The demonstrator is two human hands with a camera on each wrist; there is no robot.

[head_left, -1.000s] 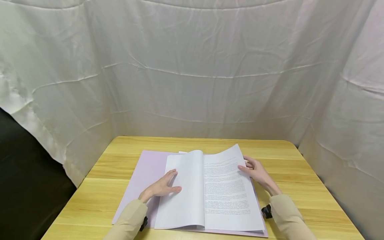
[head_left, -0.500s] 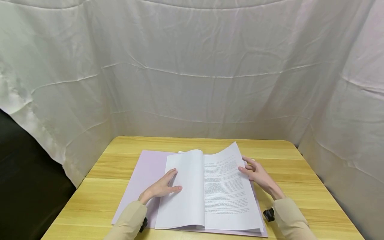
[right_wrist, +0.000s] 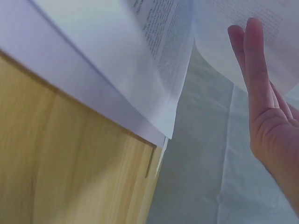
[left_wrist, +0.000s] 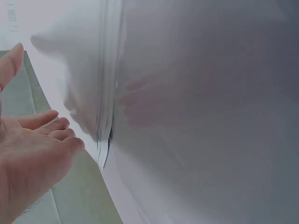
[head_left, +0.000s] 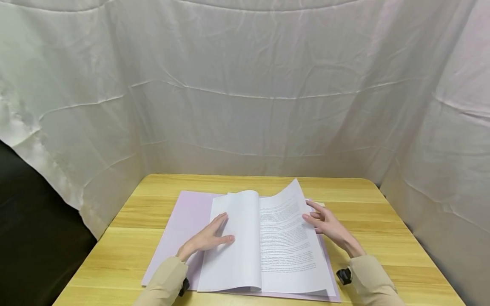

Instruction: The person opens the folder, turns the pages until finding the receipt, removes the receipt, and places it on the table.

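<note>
A stack of printed paper lies spread like a book on a lilac folder [head_left: 188, 212]. On its left, a turned-over bundle of pages [head_left: 235, 255] shows a blank side and bulges near the middle. My left hand [head_left: 208, 239] rests on this bundle, fingers and thumb extended. At the right, a page of small print [head_left: 287, 250] has its upper corner curled up. My right hand [head_left: 327, 224] pinches that page's right edge, thumb in front and fingers mostly behind. In the right wrist view, two long fingers [right_wrist: 254, 60] of this hand overlap the raised page.
Beneath the folder is a wood-grain table [head_left: 386, 250]. A pale curtain [head_left: 245, 119] hangs behind it and at both sides, with a dark area [head_left: 34, 229] at far left. A small pale yellow edge [head_left: 320, 205] shows behind the right hand.
The lifted page's upper corner has moved up and leftward, curling more. My right hand has shifted slightly left with it, while the left hand stays nearly in place.
</note>
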